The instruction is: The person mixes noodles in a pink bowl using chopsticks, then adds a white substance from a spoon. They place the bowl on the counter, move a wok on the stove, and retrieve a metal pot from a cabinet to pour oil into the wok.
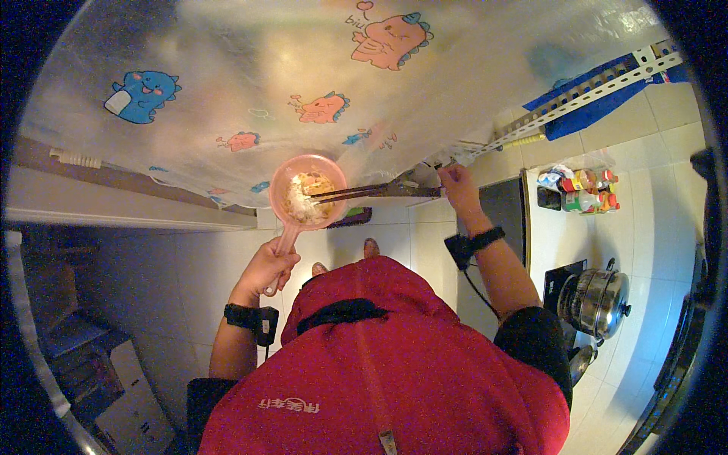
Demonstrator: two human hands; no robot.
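My left hand [271, 267] grips the handle of a pink plastic ladle-like bowl [290, 227]. Inside the bowl lies pale food with white and yellowish parts [307, 196]; its exact kind cannot be told. My right hand [459, 185] is up at the right, with its fingers pinched on the end of dark tongs or long chopsticks [387, 190], whose exact kind is unclear. Their tips reach into the food. Both forearms wear black straps with small boxes and cables.
A translucent sheet with cartoon dinosaurs [227, 96] hangs ahead. At the right are a perforated white metal rail [580, 99], several bottles [586, 199] and a lidded steel steamer pot [597, 301] on a black cooker. A cabinet edge [131, 205] runs along the left.
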